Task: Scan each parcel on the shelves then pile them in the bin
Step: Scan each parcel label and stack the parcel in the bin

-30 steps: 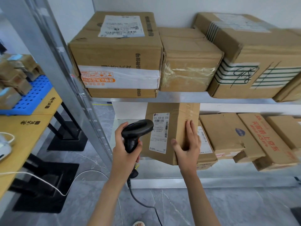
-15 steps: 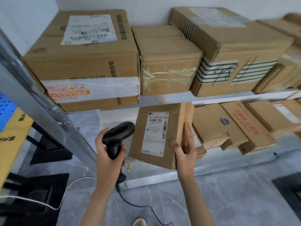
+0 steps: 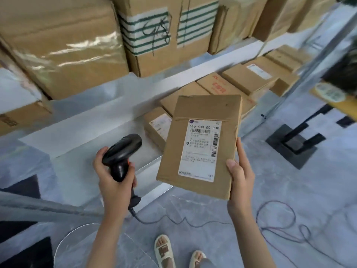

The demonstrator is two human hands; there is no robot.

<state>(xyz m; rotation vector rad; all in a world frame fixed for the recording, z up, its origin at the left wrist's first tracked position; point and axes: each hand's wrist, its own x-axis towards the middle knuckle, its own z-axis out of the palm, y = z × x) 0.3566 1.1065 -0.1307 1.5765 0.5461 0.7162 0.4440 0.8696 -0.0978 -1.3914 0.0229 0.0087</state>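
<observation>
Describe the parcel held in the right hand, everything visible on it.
The parcel is a flat brown cardboard box, creased and taped, held off the shelf and tilted with its label side up. Its white shipping label shows barcodes and "516 438-00 030". The right hand grips its lower right edge, thumb on top. Nothing else touches it.

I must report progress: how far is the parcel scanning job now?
Done: nothing visibly; no bin is in view. In hand: the right hand holds one parcel label-up off the shelf; the left hand grips the scanner beside it. Left: many boxes remain shelved.
</observation>
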